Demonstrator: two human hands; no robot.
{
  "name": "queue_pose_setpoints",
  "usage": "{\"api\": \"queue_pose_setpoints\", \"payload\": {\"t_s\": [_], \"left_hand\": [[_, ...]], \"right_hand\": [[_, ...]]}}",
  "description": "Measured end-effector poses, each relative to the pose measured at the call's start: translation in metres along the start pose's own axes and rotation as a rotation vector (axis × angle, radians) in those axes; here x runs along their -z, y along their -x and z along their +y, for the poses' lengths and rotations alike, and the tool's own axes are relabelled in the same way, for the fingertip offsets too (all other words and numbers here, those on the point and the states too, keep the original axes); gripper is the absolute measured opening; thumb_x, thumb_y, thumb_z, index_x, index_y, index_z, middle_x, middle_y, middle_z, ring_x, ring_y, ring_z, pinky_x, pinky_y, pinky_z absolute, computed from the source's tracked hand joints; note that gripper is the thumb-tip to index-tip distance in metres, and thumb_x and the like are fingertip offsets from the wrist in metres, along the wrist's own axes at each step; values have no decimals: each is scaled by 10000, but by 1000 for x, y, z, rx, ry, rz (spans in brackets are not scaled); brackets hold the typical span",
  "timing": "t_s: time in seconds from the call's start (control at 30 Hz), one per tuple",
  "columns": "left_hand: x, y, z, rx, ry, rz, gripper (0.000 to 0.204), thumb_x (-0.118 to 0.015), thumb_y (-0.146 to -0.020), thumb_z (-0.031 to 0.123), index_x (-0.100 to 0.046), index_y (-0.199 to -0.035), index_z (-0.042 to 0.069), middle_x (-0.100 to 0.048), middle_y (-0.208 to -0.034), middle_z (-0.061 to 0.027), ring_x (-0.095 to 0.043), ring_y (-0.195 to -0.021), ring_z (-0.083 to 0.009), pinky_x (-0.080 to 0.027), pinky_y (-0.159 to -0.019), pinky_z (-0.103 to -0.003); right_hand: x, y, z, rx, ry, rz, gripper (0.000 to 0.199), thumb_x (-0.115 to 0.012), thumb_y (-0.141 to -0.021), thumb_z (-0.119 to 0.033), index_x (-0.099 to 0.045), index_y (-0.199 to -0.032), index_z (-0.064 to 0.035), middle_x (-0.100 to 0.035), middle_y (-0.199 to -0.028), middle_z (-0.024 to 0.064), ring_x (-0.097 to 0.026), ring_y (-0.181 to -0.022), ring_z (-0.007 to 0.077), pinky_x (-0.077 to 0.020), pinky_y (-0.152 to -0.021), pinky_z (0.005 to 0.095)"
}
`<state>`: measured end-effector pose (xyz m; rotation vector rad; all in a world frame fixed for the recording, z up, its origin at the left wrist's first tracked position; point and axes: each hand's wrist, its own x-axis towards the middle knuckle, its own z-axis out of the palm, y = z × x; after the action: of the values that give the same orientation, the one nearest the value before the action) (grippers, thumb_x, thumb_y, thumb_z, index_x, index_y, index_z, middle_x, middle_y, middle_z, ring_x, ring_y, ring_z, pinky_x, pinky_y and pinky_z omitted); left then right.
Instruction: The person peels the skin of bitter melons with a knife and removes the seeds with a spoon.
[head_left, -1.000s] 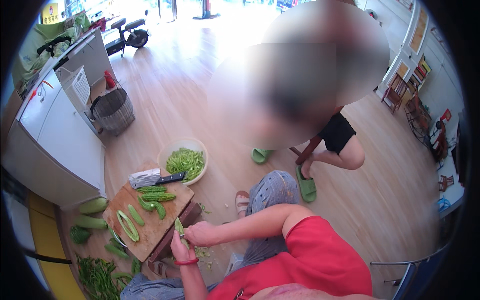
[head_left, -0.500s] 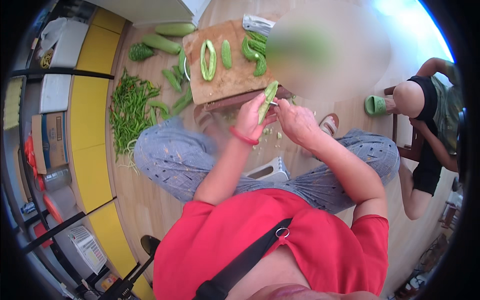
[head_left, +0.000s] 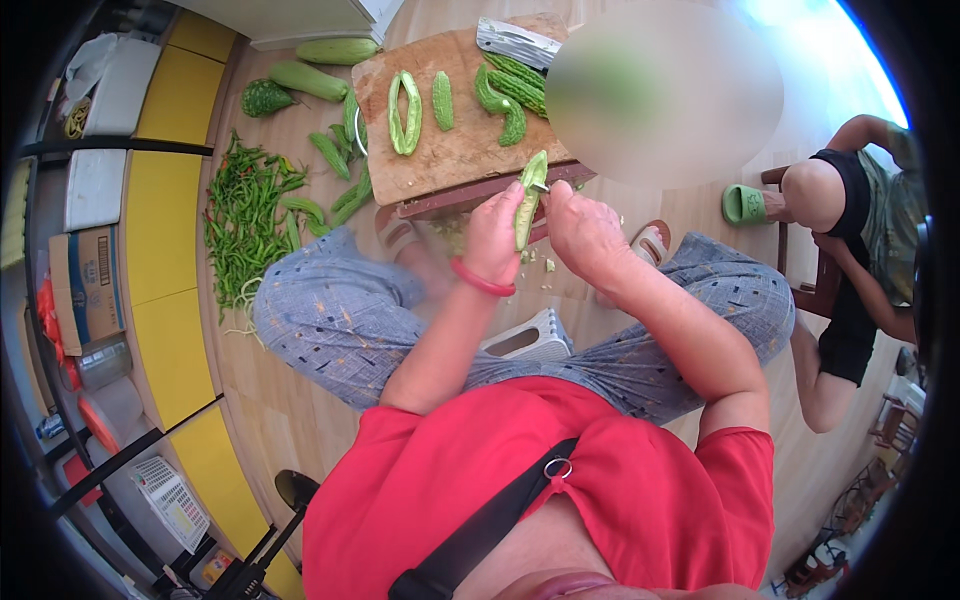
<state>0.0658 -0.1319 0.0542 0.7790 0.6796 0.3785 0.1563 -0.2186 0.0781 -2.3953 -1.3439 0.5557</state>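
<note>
My left hand (head_left: 492,232), with a red band at the wrist, grips a halved bitter melon (head_left: 531,205) upright, its pale cut side turned to the right. In my right hand (head_left: 585,228) is a slim metal tool (head_left: 541,187), its tip against the melon's hollow; the fist hides most of it, so its kind does not show. Just beyond lies a wooden cutting board (head_left: 430,177). It bears a hollowed bitter melon half (head_left: 396,130), another green half (head_left: 442,102) lying skin side up, several bitter melons (head_left: 513,125) and a cleaver (head_left: 518,42).
Left of the board, green chillies (head_left: 250,205) are heaped on the floor by gourds (head_left: 308,79) and more green vegetables (head_left: 328,155). Pale scraps (head_left: 549,265) lie below my hands. A white plastic stool (head_left: 545,338) stands between my legs. Shelves (head_left: 170,230) line the left; another person (head_left: 850,200) sits right.
The metal tool's tip has shifted slightly along the melon half, and my right hand has turned a little. The whole view has moved slightly; both grips stay the same.
</note>
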Motion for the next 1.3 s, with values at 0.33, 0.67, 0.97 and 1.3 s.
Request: {"api": "queue_pose_setpoints", "payload": {"t_s": [0.33,0.67,0.97,1.3], "left_hand": [[8,1,-13,90,92,-10,314,-424,-902,286,-553,-977,10,-614,-871,-95,-596,-731,-151,-500,-639,-274],[15,1,-13,207,78,-101,394,-307,-931,241,-522,-960,-88,-581,-934,-208,-571,-881,-263,-436,-825,-361],[30,-11,-16,364,352,-122,347,-357,-920,283,-515,-893,-25,-593,-886,-201,-580,-854,-309,-452,-820,-426],[44,-28,2,72,95,148,320,-388,-913,289,-498,-959,-7,-592,-770,-131,-594,-686,-220,-513,-655,-334]], "right_hand": [[-16,6,5,114,-51,-78,156,-446,-795,-126,-465,-777,27,-566,-608,216,-580,-598,373,-457,-546,455],[-18,12,6,251,-71,-242,107,-437,-709,-43,-522,-689,19,-579,-610,219,-612,-617,331,-497,-562,397],[-34,16,15,567,100,-262,136,-443,-750,-88,-481,-765,42,-546,-563,190,-578,-540,330,-469,-493,401],[-33,19,10,379,52,-221,132,-446,-787,-136,-480,-759,-12,-567,-573,165,-582,-534,327,-460,-472,423]]}}
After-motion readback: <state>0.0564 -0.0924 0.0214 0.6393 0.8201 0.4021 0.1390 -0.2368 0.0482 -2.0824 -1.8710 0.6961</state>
